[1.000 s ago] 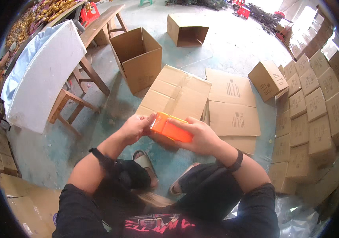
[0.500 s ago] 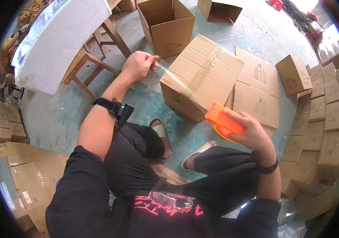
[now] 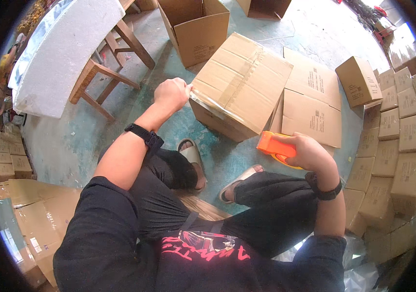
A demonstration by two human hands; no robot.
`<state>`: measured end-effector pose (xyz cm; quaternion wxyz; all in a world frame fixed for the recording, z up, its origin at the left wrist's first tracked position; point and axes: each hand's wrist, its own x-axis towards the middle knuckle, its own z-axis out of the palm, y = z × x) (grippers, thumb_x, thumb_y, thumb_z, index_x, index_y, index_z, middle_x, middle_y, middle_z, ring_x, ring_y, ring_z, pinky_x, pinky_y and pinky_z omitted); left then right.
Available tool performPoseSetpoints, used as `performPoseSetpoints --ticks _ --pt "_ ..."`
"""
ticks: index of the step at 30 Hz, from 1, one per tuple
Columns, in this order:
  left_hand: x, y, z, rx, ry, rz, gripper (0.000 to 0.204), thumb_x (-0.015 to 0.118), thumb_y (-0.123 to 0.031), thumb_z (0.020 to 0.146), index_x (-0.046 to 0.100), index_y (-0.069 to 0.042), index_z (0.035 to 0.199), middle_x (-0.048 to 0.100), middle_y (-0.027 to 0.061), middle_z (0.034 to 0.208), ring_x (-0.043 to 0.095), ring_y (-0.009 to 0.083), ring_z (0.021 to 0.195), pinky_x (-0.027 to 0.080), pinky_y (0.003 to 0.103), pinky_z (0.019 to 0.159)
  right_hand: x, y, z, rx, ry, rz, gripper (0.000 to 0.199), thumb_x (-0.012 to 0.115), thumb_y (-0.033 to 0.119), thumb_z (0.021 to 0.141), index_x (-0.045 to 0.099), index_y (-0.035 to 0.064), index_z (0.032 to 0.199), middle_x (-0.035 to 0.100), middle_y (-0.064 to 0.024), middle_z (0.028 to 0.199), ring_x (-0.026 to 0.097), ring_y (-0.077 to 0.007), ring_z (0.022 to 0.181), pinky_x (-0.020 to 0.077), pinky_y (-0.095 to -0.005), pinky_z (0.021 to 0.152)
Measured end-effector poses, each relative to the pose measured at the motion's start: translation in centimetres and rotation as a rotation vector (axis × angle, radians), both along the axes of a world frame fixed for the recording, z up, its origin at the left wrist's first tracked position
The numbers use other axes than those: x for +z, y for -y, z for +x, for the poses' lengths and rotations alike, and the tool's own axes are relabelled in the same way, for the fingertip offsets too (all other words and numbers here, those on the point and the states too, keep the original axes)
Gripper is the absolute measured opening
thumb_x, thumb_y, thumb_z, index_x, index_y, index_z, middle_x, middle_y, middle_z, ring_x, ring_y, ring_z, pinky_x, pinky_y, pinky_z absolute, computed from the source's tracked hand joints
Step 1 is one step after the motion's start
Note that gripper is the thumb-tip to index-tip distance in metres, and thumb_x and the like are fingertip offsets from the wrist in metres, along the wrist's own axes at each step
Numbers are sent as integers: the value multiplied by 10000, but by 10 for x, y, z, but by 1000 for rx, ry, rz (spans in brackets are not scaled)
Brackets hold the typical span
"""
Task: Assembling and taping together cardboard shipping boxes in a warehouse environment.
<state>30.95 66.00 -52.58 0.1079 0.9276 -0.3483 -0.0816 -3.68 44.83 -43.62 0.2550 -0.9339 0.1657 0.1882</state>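
Viewpoint: looking down from the head of a seated person in a dark top and dark trousers, knees apart, feet in pale sandals [image 3: 192, 155] on a worn blue-green concrete floor [image 3: 71, 146].
Far left: flattened cardboard sheets and small stacked cartons [image 3: 3, 163] along the floor's edge.
Upper left: a white foam slab [image 3: 57, 48] lying on a wooden counter [image 3: 98, 80] with slanted legs.
Left hand [image 3: 171, 93]: stretched forward, black wristwatch [image 3: 142, 134] on the wrist; its grip is closed on the near left corner of the closed cardboard box [image 3: 242, 85], fingers pressed on a strip of clear tape there.
Closed cardboard box: sits on the floor just ahead of the feet, tilted, flaps shut, a shiny band of tape running across its top.
Behind the box: an open empty carton [image 3: 195, 29] standing upright, and another open carton [image 3: 261, 7] farther back.
Right of the box: flat cardboard sheets [image 3: 310, 104] lying on the floor, touching the box's right side.
Right hand [image 3: 307, 153]: drawn back above the right knee, dark band on the wrist; its grip is clamped around an orange tape dispenser [image 3: 273, 146], which points left toward the box but is apart from it.
Far right: a lone small sealed carton [image 3: 358, 80] near the sheets, then a curved wall of many stacked sealed cartons [image 3: 397, 141].
Lower right: crumpled clear plastic [image 3: 358, 265] beside the person's hip.
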Motion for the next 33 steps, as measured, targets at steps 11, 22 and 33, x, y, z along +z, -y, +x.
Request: performPoseSetpoints --ticks 11,22,33 --pt "-18 -16 34 217 -709 -23 740 588 -754 834 671 -23 920 718 141 920 704 287 884 546 433 772 7 9 15 -35 -52 164 683 744 195 691 607 187 1360 698 -223 917 674 -366 849 534 -405 831" --pt "-69 -24 39 356 -1568 -394 626 504 -732 898 644 -131 1003 685 87 1036 647 237 891 496 399 829 -4 21 20 -84 -23 284 591 787 242 703 677 157 1278 721 -198 922 682 -245 777 533 -347 797" --pt "-70 -13 25 342 -1515 -443 624 371 -690 962 676 -155 1066 705 72 974 652 215 862 496 389 808 -13 30 21 -162 -50 360 611 803 245 673 692 135 1264 722 -126 864 648 -154 749 525 -323 769"
